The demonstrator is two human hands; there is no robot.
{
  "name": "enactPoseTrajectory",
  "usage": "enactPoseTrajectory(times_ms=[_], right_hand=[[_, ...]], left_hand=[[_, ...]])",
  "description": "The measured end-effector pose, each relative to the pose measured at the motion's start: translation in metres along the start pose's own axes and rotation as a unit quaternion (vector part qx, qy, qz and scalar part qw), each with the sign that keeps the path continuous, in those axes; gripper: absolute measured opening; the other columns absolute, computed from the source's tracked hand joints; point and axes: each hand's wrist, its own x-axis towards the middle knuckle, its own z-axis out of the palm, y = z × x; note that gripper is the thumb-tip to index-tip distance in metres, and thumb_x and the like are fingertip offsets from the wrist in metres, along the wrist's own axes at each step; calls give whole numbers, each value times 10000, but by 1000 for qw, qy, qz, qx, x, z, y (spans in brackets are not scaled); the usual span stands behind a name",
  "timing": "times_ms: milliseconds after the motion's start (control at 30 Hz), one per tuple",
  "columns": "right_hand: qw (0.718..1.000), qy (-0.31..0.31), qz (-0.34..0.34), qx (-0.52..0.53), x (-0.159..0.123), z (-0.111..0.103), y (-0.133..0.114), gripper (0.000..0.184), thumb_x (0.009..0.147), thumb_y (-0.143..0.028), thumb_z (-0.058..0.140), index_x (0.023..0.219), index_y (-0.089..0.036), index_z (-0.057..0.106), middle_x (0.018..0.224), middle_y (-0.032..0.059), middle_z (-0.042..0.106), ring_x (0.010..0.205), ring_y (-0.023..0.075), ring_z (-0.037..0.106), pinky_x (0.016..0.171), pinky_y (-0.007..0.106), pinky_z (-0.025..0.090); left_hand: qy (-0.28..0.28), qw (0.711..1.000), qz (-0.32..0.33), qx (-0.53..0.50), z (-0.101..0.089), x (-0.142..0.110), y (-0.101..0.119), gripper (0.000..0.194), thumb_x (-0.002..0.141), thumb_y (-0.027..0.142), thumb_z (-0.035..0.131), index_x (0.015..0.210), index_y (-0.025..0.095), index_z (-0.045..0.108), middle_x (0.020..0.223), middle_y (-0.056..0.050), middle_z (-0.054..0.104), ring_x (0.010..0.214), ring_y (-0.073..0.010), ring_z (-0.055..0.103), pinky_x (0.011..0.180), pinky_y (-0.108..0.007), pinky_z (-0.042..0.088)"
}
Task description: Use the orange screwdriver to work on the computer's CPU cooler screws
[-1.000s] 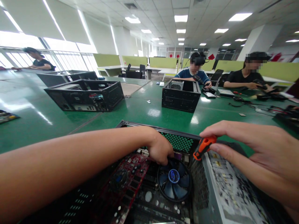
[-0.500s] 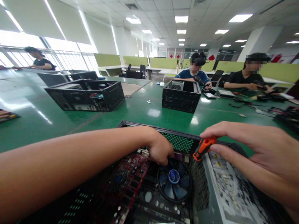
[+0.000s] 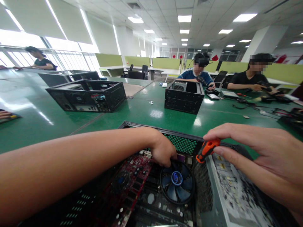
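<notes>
- Case (image 3: 180, 132): open, on the near part of the bench (image 3: 142, 116); its far wall is a vented panel.
- Fan (image 3: 176, 178): inside the case, near the far wall, between the red card (image 3: 132, 176) at left and the power supply (image 3: 239, 189) at right.
- Left hand (image 3: 163, 149): reaching down at the far-left rim of the fan, fingers curled. The fingertips are hidden, so whether they grasp or merely press cannot be told.
- Right hand (image 3: 270, 146): thumb and index finger pinching the screwdriver (image 3: 207, 150) by the butt of its handle, which tilts above the case between fan and power supply.
- Background: a second case (image 3: 87, 97) at left and a third case (image 3: 184, 99) nearer the bench's far edge.
- Hazard, tool: the pinch takes only the handle's end; a hard twist or a knock against the power supply could spin it loose, dropping it onto the fan or scratching the boards.
- Hazard, fan: uneven force from the left fingers might crack a blade or strain the mounts.
- Hazard, reach: the left forearm crosses above the card's far end; lowering it could press the card askew.
</notes>
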Motion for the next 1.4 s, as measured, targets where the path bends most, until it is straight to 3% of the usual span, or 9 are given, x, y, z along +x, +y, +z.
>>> enactPoseTrajectory(times_ms=[100,200,333,533,767,967,1100,1233,1400], right_hand=[[999,13,36,8,-5,2,-2,241,1251,-264,681,1326,-417,852,1168,-91,1013,874,209,996,717,304,777],[997,-4,79,9,-15,4,3,210,1237,-414,748,1354,-386,921,1139,24,1012,948,338,993,791,434,807],[994,-19,108,-11,-28,7,10,350,1142,-599,899,1405,-376,962,1060,78,988,1003,422,968,790,486,794],[993,-11,121,-2,-19,13,8,328,1140,-649,898,1300,-366,945,952,67,942,872,382,919,722,451,738],[993,6,115,23,-4,16,-1,289,1249,-490,742,1009,-343,806,777,1,836,529,231,689,580,374,624],[997,-20,65,37,7,8,-3,250,1237,-289,656,1229,-317,904,1104,42,1000,850,275,957,714,380,747],[998,-26,51,39,6,6,-5,286,1233,-250,647,1294,-302,922,1196,34,1027,945,255,1000,762,344,777],[995,6,82,53,4,7,-8,204,1200,-324,718,1125,-333,908,972,-14,967,689,205,880,484,277,578],[993,-19,84,76,10,1,-5,133,1097,-311,874,967,-339,886,772,-39,888,524,195,784,459,286,550]], left_hand=[[-13,1000,-3,11,-1,-1,2,283,747,272,815,1004,298,931,996,-61,951,1071,-375,861,984,-443,680],[-6,1000,-8,7,-1,-2,3,282,738,273,825,997,305,931,981,-52,949,1057,-371,861,967,-436,680],[10,1000,-4,-3,-1,-2,3,264,727,281,830,971,308,927,931,-39,936,1005,-359,858,928,-422,679],[-3,1000,-4,19,-2,-3,6,264,752,264,812,986,307,927,950,-38,943,1028,-350,861,950,-406,676],[-6,1000,-10,21,-3,-4,8,264,761,263,820,996,310,931,951,-37,942,1031,-355,858,953,-410,677],[-21,999,-11,39,-3,-4,9,349,769,235,786,1071,291,951,1079,-68,971,1122,-367,866,1029,-424,671],[-20,999,-8,38,-3,-3,9,292,794,233,783,1035,308,930,998,-38,944,1119,-360,861,1018,-409,671],[-25,998,5,50,-2,-2,7,218,817,232,780,994,286,896,975,-49,924,1033,-345,837,947,-405,654],[-29,999,6,29,-1,-2,6,172,805,222,787,938,286,875,967,-47,923,1033,-342,848,951,-402,657]])
